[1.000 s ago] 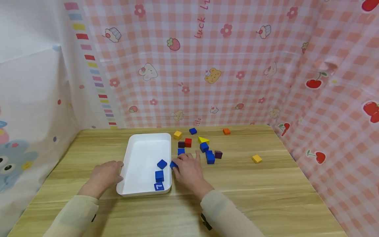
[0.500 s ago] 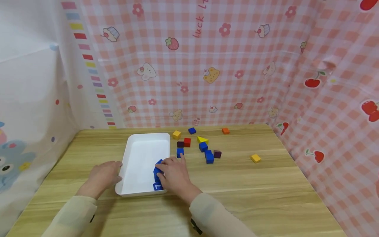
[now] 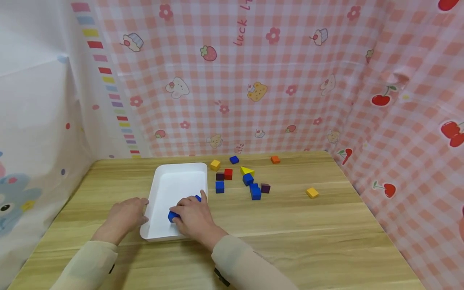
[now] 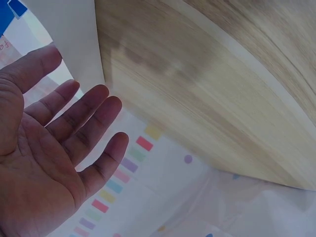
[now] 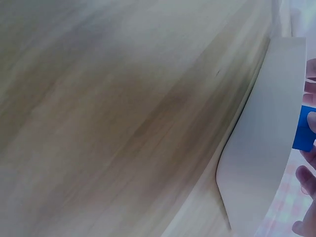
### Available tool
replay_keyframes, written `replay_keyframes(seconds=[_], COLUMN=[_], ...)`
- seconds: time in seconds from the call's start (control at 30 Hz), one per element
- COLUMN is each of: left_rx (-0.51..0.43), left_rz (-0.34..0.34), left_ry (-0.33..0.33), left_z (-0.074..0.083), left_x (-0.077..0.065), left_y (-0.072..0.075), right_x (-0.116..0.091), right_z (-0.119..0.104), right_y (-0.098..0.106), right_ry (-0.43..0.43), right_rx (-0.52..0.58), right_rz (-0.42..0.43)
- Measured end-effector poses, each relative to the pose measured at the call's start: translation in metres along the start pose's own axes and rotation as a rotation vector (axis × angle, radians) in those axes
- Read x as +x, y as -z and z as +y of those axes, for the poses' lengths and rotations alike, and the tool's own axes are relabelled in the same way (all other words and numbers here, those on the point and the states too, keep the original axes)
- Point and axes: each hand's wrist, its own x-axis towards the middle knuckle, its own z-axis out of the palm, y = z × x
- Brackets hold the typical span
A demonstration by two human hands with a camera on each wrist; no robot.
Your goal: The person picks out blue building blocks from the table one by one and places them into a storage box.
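A white tray (image 3: 177,177) lies on the table, left of the middle. My right hand (image 3: 195,217) is over its near part and pinches a blue block (image 3: 173,216) between thumb and fingers. The same blue block (image 5: 303,131) shows at the edge of the right wrist view, past the tray's wall. Another blue block (image 3: 197,198) peeks out behind the hand, which hides the tray's near right corner. Along the tray's left rim, my left hand (image 3: 125,217) rests with its fingertips touching the side. Its fingers are loosely extended in the left wrist view.
Right of the tray are several loose blocks: a blue cube (image 3: 220,187), a red cube (image 3: 228,174), a yellow triangle (image 3: 247,171), stacked-looking blue blocks (image 3: 255,193), a dark purple block (image 3: 265,188) and an orange block (image 3: 275,159). A yellow block (image 3: 312,193) lies farther right. A checked cloth (image 3: 232,80) hangs behind.
My right hand has moved left from beside the tray's right wall into the tray, bringing a blue block inside. The left hand has stayed on the left rim.
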Motion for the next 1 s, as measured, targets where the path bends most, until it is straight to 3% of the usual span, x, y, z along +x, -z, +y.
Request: replay_keyframes(seconds=[0.27,0.5,1.0], left_rx=[0.003,0.007,0.009], left_rz=[-0.006,0.003,0.013], left_ry=[-0.001,-0.001,0.002], left_z=[0.003,0.004,-0.001], left_x=[0.000,0.000,-0.001], left_y=[0.000,-0.001,-0.001], right_x=[0.009,0.012,0.006], right_z=[-0.003,-0.001,0.027], right_y=[-0.004,0.002,0.015], right_ry=[-0.003,-0.054,-0.151], right_rx=[-0.036,-0.017,0.023], right_rz=[-0.007,-0.045,-0.056])
